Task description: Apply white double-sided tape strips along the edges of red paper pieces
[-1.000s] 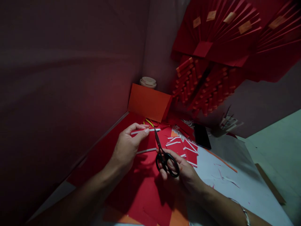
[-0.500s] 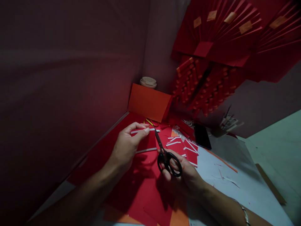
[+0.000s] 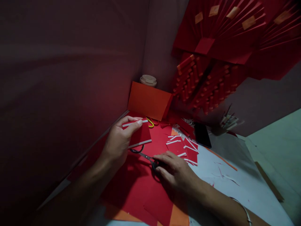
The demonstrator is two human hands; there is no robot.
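My left hand (image 3: 119,135) is closed on a small red paper piece (image 3: 141,135), thumb on top. White strips run along its upper and lower edges. Lower and to the right, my right hand (image 3: 175,169) has its fingers round the dark handle of scissors (image 3: 147,157), low over the red paper sheets (image 3: 138,191). Their blades point left towards a black loop (image 3: 137,151) below the held piece; I cannot tell whether it belongs to the same scissors. Several red pieces with white strips (image 3: 176,147) lie beyond my right hand.
Behind my left hand are a yellow handle loop (image 3: 150,123), a folded orange card (image 3: 149,101) and a lidded cup (image 3: 148,80). A phone (image 3: 202,135) and a pen holder (image 3: 219,127) stand right. Red paper decorations (image 3: 211,75) hang on the wall.
My right hand has lowered the scissors from the red piece's edge towards the sheets and turned palm down, blades now leftward. My left hand has moved the piece slightly left and up.
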